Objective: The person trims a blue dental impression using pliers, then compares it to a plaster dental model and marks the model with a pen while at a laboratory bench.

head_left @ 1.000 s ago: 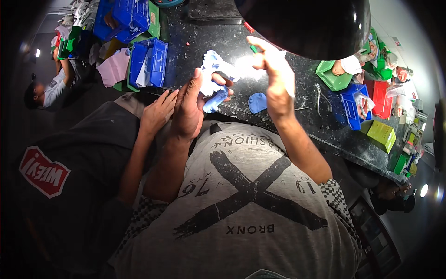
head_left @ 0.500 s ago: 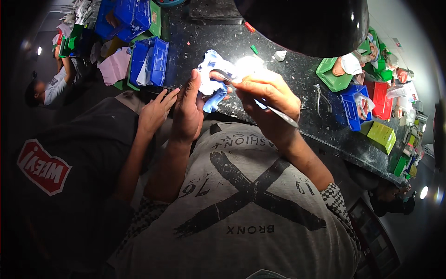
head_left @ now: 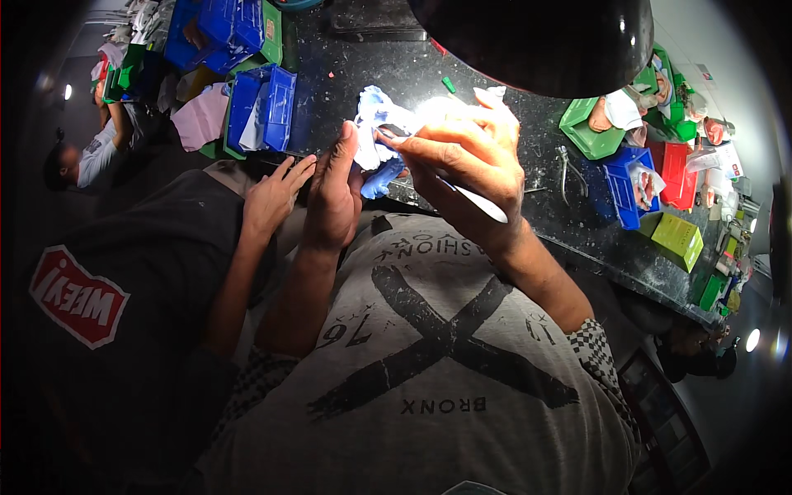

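A blue-and-white dental impression [head_left: 374, 106] is gripped in my left hand [head_left: 332, 198], whose thumb stands up along its left side. My right hand [head_left: 474, 161] pinches a slim metal hand tool like a wax knife [head_left: 485, 206]. The tool's pale, broad end sticks out below the palm, and its working tip is at the impression, too glared and covered to make out. Bright lamp light washes out the far side of my right hand.
A black lamp shade [head_left: 536, 41] hangs over the dark, speckled bench [head_left: 528, 124]. Blue bins [head_left: 276, 107] stand left; green [head_left: 592, 128], blue and red bins stand right, near pliers [head_left: 569, 175] and a yellow-green box [head_left: 676, 242]. A co-worker's hand [head_left: 276, 198] is close on my left.
My right hand has shifted slightly left and turned, bringing the tool closer in to the impression. The left hand holds the impression in nearly the same place.
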`<state>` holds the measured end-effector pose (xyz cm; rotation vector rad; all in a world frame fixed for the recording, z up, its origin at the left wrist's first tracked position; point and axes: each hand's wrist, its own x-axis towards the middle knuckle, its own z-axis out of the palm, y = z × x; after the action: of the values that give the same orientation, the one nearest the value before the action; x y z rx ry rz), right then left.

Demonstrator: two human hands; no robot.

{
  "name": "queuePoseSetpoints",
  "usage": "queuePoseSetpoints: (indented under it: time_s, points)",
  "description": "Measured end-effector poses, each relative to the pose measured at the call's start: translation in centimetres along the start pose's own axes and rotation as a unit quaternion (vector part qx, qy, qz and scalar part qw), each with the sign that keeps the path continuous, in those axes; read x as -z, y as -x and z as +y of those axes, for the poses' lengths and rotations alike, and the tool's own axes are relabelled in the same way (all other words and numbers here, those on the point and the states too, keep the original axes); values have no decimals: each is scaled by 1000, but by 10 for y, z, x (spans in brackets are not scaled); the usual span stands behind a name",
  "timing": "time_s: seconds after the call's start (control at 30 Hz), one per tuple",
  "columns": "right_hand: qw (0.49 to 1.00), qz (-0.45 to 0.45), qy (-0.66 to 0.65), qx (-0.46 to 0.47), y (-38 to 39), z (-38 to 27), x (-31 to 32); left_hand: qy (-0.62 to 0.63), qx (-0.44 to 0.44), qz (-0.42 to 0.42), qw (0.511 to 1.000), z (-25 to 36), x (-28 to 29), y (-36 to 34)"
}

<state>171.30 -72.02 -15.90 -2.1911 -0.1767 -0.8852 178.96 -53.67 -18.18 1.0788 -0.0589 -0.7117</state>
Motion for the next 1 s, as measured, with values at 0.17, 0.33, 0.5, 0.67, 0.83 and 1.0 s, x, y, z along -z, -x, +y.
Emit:
queuePoseSetpoints:
  time_s: [0.17,0.33,0.5,0.67,0.83,1.0]
  points:
    - [1000,15,4,10,0,1,-3,4,-8,46,999,-5,3,-3]
    - [1000,6,-4,-1,1,-2,-2,17,-9,31,999,-6,6,-4]
    - [1000,4,-10,-1,2,-5,-1,-16,-19,35,999,-4,1,-2]
    - [999,-34,-23,-4,3,-8,5,-46,-19,-13,999,4,-6,-1]
    - [998,-48,-29,-9,4,-10,9,-58,-16,-29,998,8,-9,0]
    - [999,-42,-25,-9,4,-9,10,-53,-17,-10,998,4,-9,0]
